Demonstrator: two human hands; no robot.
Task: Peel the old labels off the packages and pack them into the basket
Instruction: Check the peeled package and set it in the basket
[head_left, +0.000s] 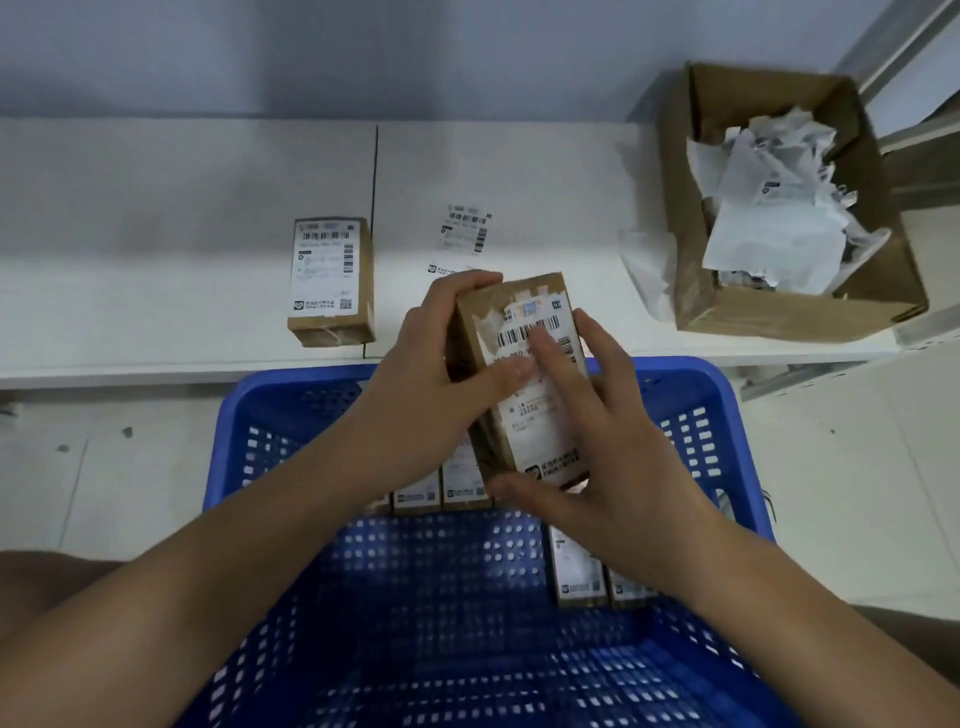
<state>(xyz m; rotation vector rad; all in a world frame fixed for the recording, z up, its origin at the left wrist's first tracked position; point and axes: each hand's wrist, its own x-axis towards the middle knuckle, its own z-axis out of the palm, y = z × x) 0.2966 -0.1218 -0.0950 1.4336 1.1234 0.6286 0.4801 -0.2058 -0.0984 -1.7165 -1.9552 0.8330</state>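
Above the blue basket (691, 384), our left hand (431, 374) grips the cardboard package (519, 384) steady, while our right hand (608, 441) cradles it, fingers smoothing its label (540, 410).

Cool, dim light from overhead (brightest mid-frame) falls on the white worktop (182, 171), whose upper left sinks into grey shadow. Wide-angle bending curves the frame edges. Printed text looks soft, slightly motion-blurred throughout.

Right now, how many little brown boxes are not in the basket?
2. One small brown cardboard package lies on the white shelf, left. Both hands hold another over the blue plastic basket. The big open carton's paper scraps may hide more.
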